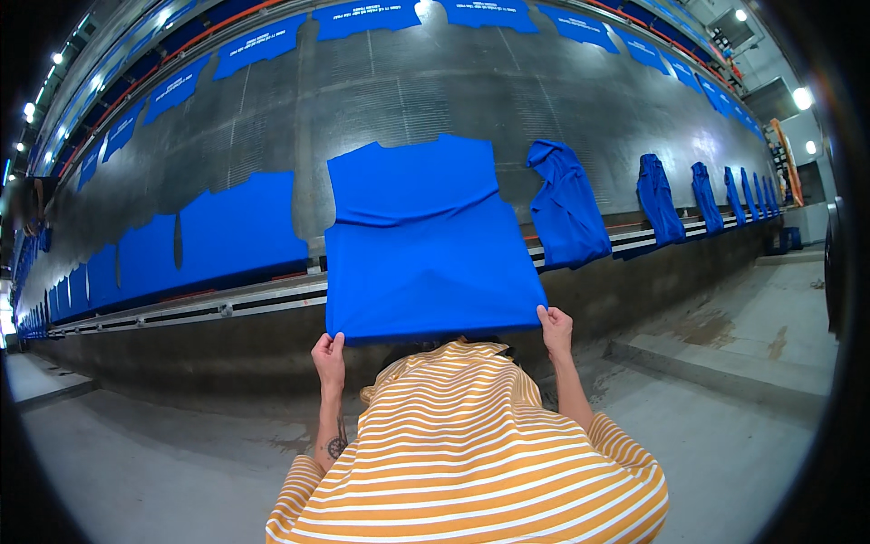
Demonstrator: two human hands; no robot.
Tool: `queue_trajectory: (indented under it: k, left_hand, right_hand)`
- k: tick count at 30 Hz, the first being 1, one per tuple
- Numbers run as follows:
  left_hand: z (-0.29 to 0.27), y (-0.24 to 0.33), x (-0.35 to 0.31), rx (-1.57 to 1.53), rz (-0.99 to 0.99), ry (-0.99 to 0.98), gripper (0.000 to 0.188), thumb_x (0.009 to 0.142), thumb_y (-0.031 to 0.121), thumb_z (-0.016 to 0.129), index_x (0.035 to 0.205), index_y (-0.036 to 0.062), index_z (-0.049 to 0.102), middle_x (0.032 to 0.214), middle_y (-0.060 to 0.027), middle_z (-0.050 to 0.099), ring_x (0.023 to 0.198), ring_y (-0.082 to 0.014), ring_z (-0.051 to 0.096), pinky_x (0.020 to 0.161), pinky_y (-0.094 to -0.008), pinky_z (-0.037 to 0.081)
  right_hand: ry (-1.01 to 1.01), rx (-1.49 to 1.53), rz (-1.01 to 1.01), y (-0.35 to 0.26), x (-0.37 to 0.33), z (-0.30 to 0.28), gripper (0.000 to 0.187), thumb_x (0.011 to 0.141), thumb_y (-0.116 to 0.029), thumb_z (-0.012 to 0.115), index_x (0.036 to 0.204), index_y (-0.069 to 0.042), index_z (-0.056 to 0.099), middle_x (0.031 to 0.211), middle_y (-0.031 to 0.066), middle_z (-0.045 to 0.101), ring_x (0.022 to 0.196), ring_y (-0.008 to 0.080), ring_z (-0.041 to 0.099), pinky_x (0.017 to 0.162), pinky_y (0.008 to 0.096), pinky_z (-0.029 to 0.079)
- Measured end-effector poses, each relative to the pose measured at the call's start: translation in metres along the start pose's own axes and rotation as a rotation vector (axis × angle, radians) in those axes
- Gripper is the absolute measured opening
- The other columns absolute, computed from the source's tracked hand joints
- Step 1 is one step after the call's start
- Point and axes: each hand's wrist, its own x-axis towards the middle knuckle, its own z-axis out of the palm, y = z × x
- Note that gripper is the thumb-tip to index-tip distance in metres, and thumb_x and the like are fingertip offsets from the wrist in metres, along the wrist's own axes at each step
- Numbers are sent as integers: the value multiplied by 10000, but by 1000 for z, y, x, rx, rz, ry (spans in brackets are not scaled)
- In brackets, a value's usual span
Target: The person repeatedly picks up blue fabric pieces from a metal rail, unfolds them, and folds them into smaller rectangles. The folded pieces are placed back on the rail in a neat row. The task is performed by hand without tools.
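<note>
A blue shirt panel (426,245) is stretched out before me, its far part lying on the dark table (390,100) and its near part reaching past the table's front edge. My left hand (328,355) pinches the near left corner of the panel. At the near right corner, my right hand (555,328) is closed on the cloth in the same way. A crease runs across the panel's middle. Just right of it lies a crumpled, gathered blue panel (566,208). To the left, a flat blue panel (245,222) is spread along the table edge.
More gathered blue pieces (660,199) hang at the edge toward the right. Printed blue panels (367,20) line the far side. A metal rail (227,308) runs along the front edge. Another person (32,204) stands at the far left. A concrete step (716,376) lies at right.
</note>
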Motion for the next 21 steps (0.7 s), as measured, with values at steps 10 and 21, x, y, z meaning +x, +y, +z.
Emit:
queue_trajectory:
  k: [10,21]
  left_hand:
    - [19,53,0,75,24,162,302,961,111,612,689,67,488,644,105,396,593,4,324,501,-221,242]
    - [96,25,149,1036,295,100,297,837,231,680,1038,13,664,991,-199,650,1037,-407,589,924,-484,464]
  right_hand:
    - [2,-61,-34,-25,22,-12,269,870,-211,749,825,47,684,709,17,663,641,46,557,577,227,456]
    - [11,-801,-528,-77,167,85,287,832,-284,722,942,-20,703,912,178,684,898,353,654,794,453,523]
